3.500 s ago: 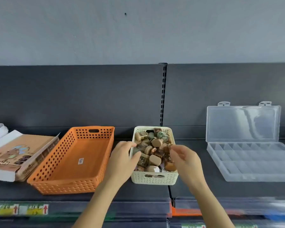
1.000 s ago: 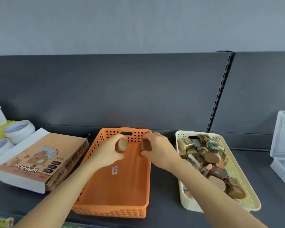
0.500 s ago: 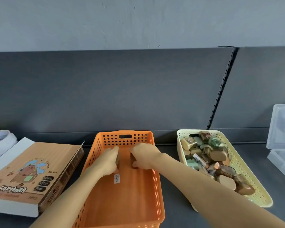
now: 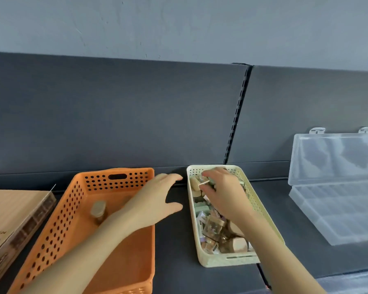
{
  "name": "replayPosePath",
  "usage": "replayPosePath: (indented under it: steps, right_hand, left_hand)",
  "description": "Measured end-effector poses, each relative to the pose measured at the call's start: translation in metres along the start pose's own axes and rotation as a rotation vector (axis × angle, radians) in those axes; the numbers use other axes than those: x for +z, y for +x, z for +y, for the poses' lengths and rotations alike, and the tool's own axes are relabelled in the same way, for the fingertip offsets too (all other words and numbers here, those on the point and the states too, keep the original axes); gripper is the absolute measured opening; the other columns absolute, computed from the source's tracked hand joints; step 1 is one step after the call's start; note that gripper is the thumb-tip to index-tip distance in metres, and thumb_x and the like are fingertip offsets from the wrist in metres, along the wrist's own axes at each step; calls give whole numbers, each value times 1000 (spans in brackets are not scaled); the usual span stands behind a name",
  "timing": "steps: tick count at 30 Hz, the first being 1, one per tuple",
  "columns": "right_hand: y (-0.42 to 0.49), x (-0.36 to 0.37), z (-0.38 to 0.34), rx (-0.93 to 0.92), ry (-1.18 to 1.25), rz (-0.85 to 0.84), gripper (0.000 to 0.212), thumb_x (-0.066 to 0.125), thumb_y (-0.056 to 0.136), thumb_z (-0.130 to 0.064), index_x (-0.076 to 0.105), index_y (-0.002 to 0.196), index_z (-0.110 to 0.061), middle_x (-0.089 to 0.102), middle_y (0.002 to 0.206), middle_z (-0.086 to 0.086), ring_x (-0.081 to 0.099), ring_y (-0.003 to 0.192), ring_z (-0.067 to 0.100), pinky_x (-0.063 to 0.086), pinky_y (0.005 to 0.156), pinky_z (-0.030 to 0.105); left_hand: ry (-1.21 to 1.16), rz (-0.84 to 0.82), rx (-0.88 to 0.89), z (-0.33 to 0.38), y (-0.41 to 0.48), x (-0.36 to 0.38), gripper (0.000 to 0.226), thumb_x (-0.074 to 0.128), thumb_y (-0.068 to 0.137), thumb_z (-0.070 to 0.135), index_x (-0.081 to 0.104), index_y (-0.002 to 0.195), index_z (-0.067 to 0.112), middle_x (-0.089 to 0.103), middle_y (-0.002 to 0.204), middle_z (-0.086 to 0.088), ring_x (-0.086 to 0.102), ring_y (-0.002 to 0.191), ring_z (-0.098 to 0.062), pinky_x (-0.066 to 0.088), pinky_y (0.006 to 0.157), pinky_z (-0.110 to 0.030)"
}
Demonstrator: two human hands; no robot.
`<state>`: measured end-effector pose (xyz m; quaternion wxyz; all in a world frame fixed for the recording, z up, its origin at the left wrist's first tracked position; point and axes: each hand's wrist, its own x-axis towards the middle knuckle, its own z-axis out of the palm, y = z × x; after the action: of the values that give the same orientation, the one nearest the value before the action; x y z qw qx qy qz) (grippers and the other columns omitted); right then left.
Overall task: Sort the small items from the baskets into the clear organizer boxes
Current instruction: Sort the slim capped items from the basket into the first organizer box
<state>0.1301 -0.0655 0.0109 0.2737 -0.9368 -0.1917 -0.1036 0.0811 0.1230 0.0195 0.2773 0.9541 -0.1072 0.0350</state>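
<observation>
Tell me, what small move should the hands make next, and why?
Probably the right hand should pinch one piece and lift it out. It is down among the small items in the cream basket, fingers curled over them, while the left hand hovers open left of that basket. The clear organizer stands open on the right, its compartments apparently empty.

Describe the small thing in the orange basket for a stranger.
On the shelf, find the orange basket, left of the cream basket. In its far half sits a small tan-capped piece, the only one showing there, while the cream basket's pieces lie heaped.
</observation>
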Motion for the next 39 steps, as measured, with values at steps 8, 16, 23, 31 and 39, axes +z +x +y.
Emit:
replayPosePath:
  steps: [8,16,23,31,39]
  right_hand:
    - [-23,-14,68,189,-20,-59,44,63,87,-24,55,130,-18,55,125,1,56,106,21,45,85,28]
    - [-29,-21,89,211,66,-39,24,57,88,-14,64,111,-14,59,108,4,55,94,21,44,76,26]
    - [-26,-30,83,269,285,62,26,60,79,-11,65,94,-32,61,98,0,55,79,10,39,63,17]
    - [-18,-23,42,119,377,63,32,66,76,-15,66,98,-38,59,94,-17,59,80,2,41,65,13]
    - [-15,33,-51,-216,380,-142,37,67,76,-11,63,111,-20,55,94,-16,57,90,4,50,83,19]
  left_hand:
    - [16,-181,106,48,32,47,61,66,82,33,43,137,26,43,136,8,45,121,-8,41,98,-26]
    - [377,-333,84,56,30,77,34,66,76,47,43,86,24,39,93,7,38,90,-13,33,67,-27]
    - [155,-279,17,58,28,81,45,65,75,21,52,118,21,38,119,6,51,94,-13,51,75,-29]
    - [15,100,-31,39,7,28,32,73,76,23,53,101,29,40,107,14,45,90,0,34,66,-9]
    - [122,167,-303,-34,-57,-20,31,70,80,17,56,105,30,39,110,13,52,92,-10,45,68,-18]
